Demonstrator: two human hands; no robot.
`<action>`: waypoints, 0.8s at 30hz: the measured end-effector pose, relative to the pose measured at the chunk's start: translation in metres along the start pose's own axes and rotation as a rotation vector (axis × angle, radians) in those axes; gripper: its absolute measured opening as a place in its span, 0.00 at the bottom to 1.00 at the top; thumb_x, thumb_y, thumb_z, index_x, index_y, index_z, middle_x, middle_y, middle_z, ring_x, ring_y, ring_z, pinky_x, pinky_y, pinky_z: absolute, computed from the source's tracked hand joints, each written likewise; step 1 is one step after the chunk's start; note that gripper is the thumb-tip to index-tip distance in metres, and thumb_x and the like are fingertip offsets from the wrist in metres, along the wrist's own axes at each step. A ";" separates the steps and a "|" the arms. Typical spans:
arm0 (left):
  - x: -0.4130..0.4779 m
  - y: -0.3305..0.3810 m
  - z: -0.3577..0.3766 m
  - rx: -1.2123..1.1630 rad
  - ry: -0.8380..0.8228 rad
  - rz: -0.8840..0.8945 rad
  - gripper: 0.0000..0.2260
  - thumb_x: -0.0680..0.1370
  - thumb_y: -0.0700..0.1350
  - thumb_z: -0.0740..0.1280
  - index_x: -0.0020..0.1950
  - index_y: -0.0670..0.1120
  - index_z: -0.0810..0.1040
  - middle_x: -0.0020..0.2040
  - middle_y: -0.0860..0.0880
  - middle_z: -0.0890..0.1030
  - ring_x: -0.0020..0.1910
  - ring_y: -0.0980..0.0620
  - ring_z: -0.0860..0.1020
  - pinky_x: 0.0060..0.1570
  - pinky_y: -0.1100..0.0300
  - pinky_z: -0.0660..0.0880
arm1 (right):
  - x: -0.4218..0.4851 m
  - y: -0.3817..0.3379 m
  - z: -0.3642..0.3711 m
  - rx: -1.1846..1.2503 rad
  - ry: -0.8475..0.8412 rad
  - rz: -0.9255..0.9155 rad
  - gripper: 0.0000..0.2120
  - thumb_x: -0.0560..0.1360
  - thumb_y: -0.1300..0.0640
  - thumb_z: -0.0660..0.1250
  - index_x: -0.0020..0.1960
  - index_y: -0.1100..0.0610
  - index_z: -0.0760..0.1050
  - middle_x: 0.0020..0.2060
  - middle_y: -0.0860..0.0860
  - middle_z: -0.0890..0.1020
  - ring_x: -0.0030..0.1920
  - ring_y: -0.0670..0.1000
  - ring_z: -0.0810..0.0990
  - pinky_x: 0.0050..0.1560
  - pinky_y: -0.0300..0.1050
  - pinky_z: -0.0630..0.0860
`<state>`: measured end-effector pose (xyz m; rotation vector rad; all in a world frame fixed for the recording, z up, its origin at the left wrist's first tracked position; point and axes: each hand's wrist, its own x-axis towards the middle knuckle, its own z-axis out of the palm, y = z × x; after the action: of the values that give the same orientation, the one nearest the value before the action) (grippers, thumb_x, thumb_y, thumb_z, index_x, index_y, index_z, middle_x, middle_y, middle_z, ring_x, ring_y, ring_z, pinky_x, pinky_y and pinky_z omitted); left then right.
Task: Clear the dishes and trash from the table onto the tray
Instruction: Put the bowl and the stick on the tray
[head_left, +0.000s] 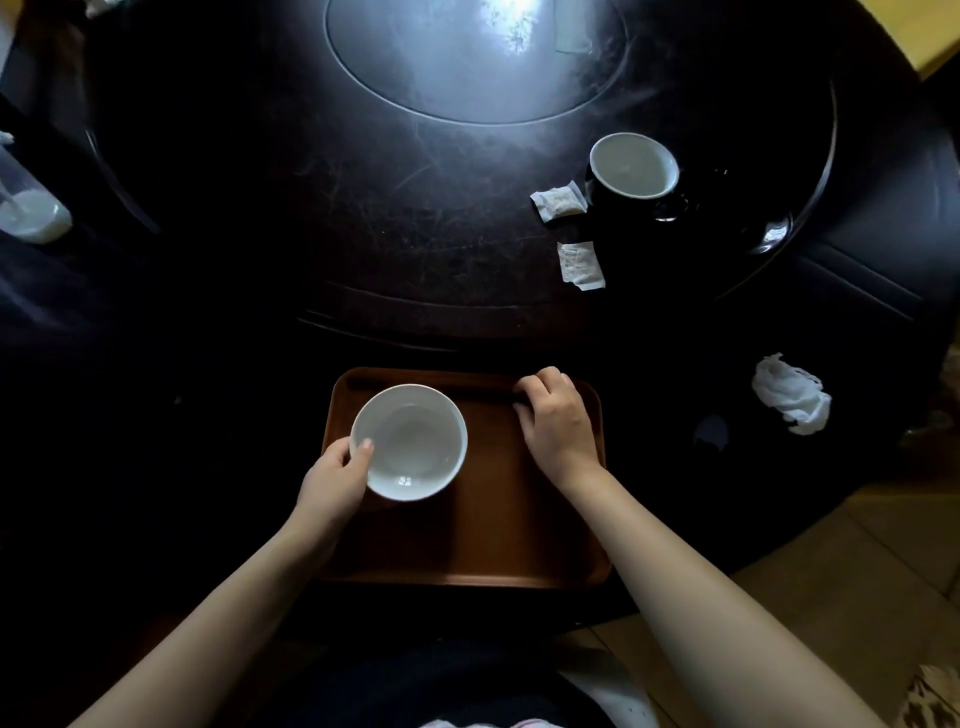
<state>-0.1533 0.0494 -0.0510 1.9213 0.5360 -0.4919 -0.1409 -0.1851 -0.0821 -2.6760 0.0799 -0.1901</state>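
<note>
A brown tray (498, 525) lies at the near edge of the dark round table (332, 218). My left hand (332, 480) grips the near-left rim of an empty white bowl (410, 441), which is over the tray's left half. My right hand (558, 421) rests on the tray's far right corner. Its fingers are curled on the end of what look like dark chopsticks (431, 387) lying along the far rim. A black cup with a white inside (634, 166) stands on a black saucer (737, 218) at the right. Two torn white wrappers (558, 200) (581, 265) lie beside it.
A crumpled white tissue (789, 392) lies on the dark surface right of the tray. A plastic cup with a milky drink (31, 213) stands at the far left. Another wrapper (574, 44) sits on the glass turntable (467, 67) in the table's middle.
</note>
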 end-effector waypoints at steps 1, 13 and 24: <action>0.002 0.002 0.001 -0.014 0.001 -0.015 0.14 0.80 0.48 0.58 0.59 0.42 0.75 0.51 0.45 0.77 0.53 0.47 0.75 0.52 0.55 0.70 | 0.001 -0.001 0.000 0.001 0.006 0.034 0.09 0.68 0.65 0.70 0.48 0.63 0.77 0.43 0.58 0.78 0.45 0.59 0.78 0.47 0.55 0.78; 0.018 0.021 0.004 -0.073 0.015 -0.027 0.17 0.81 0.48 0.54 0.61 0.42 0.75 0.54 0.44 0.78 0.54 0.47 0.75 0.53 0.54 0.72 | 0.003 -0.003 -0.001 0.008 0.039 0.113 0.10 0.67 0.65 0.70 0.49 0.62 0.76 0.45 0.59 0.78 0.47 0.59 0.77 0.49 0.53 0.76; 0.009 0.049 -0.017 0.639 0.125 0.507 0.17 0.76 0.44 0.63 0.65 0.42 0.72 0.58 0.41 0.76 0.58 0.42 0.73 0.58 0.49 0.70 | 0.003 0.007 -0.014 -0.051 -0.019 0.126 0.10 0.69 0.68 0.66 0.49 0.62 0.77 0.46 0.58 0.78 0.48 0.60 0.75 0.50 0.56 0.76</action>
<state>-0.1166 0.0485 -0.0131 2.6010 -0.0673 -0.2186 -0.1400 -0.1974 -0.0725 -2.7116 0.2501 -0.1236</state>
